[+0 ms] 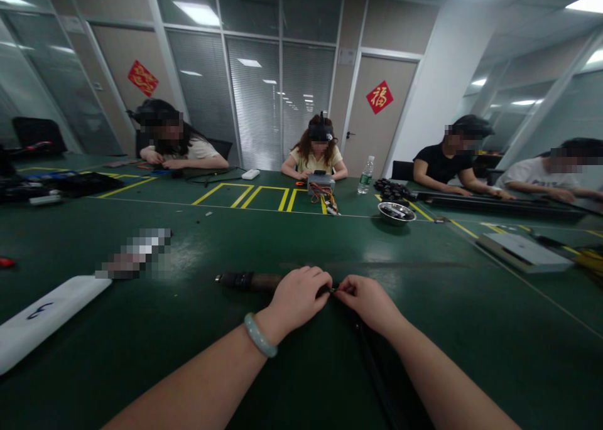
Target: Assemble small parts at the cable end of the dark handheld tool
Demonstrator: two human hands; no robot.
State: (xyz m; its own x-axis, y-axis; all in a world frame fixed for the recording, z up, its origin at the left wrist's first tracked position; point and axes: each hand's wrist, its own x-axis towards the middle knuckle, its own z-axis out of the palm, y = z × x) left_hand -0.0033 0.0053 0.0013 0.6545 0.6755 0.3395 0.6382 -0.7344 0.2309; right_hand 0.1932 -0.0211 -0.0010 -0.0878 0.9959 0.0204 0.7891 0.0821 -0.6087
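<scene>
A dark cylindrical tool [261, 282] with a black end, a brownish grip and a small metal tip lies crosswise on the green table. My left hand [301, 295], with a pale green bangle at the wrist, closes over its right part. At that end, the thumb and fingers of my right hand [367, 299] pinch a small metallic piece, too small to name. The two hands almost meet there. A long black strip [374, 361], perhaps a cable or tube, runs from under my right hand toward the table's near edge. My fingers hide the joint between these parts.
A white elongated device [51, 314] lies to the left. Farther off are a metal bowl [396, 213] of dark parts, a water bottle [366, 176], a wired grey box [321, 182] and a flat grey box [525, 252]. Several people sit around the green table [211, 367].
</scene>
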